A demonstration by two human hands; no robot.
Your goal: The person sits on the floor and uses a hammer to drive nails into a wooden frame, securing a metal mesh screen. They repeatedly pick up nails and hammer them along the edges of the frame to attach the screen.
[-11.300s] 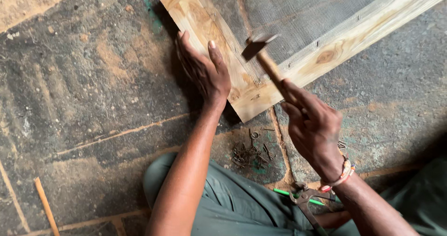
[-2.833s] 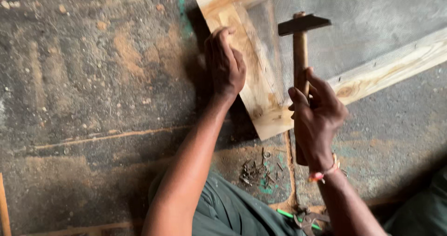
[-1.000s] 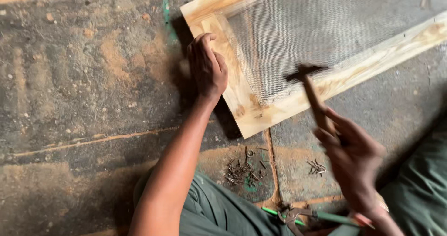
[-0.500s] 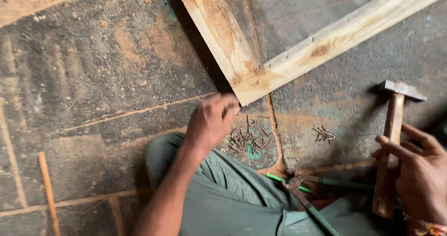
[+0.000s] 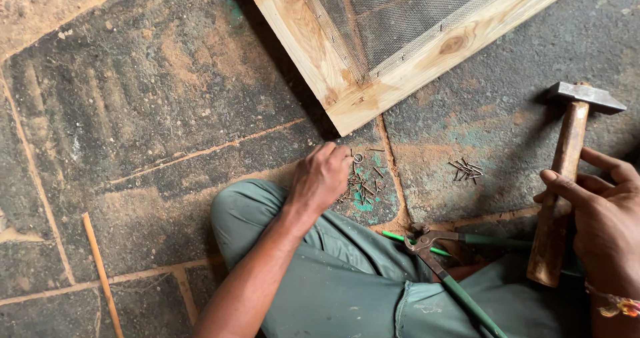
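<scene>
A pale wooden frame (image 5: 373, 95) with wire mesh (image 5: 393, 11) tacked over it lies on the stone floor at the top. Its corner points toward me. My left hand (image 5: 323, 178) reaches down to a pile of small nails (image 5: 363, 181) just below that corner, fingers curled over them. Whether it grips a nail is hidden. My right hand (image 5: 600, 221) holds a hammer (image 5: 563, 171) upright by its wooden handle at the right, steel head up.
A second small heap of nails (image 5: 467, 169) lies right of the first. Green-handled pincers (image 5: 440, 258) rest on my lap over grey-green trousers (image 5: 347, 285). A thin wooden stick (image 5: 100, 271) lies at the lower left.
My left hand left the frame and came down to the nail pile. My right hand swung the hammer away from the frame and now holds it upright at the right.
</scene>
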